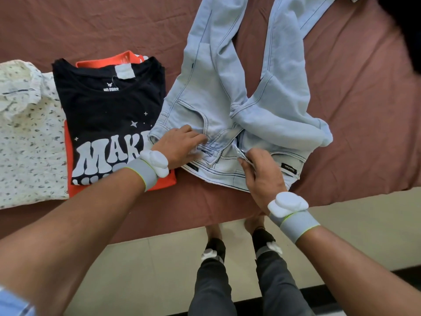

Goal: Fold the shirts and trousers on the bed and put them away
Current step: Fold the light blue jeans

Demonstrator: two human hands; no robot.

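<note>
Bed: a mattress under a rust-brown sheet [91,23] fills the upper part of the view; pale floor tiles [355,236] run along its near edge, where the person stands in dark grey trousers [209,286]

Jeans: light blue jeans [227,92] lie front up on the sheet, waistband nearest the person and the fly open; the two legs stretch away towards the far side, crossing just above the crotch; the right hip is bunched into a fold; a small dark label sits at the right of the waistband

Left hand: the left hand [180,144] lies flat on the left side of the waistband beside the front pocket, fingers straight and spread, pressing the denim down; it clasps nothing

Right hand: the right hand [262,176] pinches the edge of the open fly flap between thumb and fingertips, right at the waistband

Wrists: each wrist wears a grey band [143,172] with a white puck on top

Folded shirts: to the left of the jeans, a black T-shirt [109,110] with white lettering sits folded on an orange shirt [166,181]; its right edge lies just beside the jeans' left hip

Printed shirt: a white shirt with small dark flecks [29,144] lies further left, touching the black one
</note>
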